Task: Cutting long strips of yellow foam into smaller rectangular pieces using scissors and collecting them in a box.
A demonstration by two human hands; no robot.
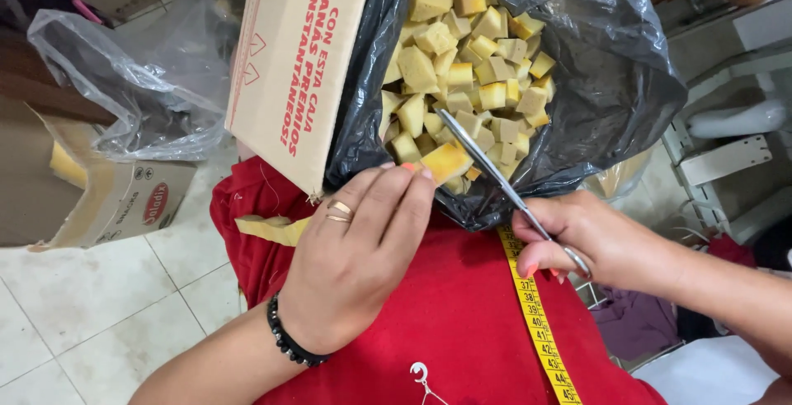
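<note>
My left hand (355,256) pinches a yellow foam piece (445,160) at its fingertips, over the rim of a black plastic bag (610,83). The hand wears two rings and a black bead bracelet. My right hand (590,236) grips metal scissors (487,166), whose blades lie across the foam piece. Inside the bag sit several cut yellow foam cubes (462,58). A yellow measuring tape (536,322) hangs down over red cloth (462,314) on my lap.
A cardboard box (289,58) holds the black bag. A clear plastic bag (140,83) and another cardboard box (107,199) sit at left on the tiled floor (91,314). A yellow foam strip (272,229) lies on the red cloth. White furniture (734,149) stands right.
</note>
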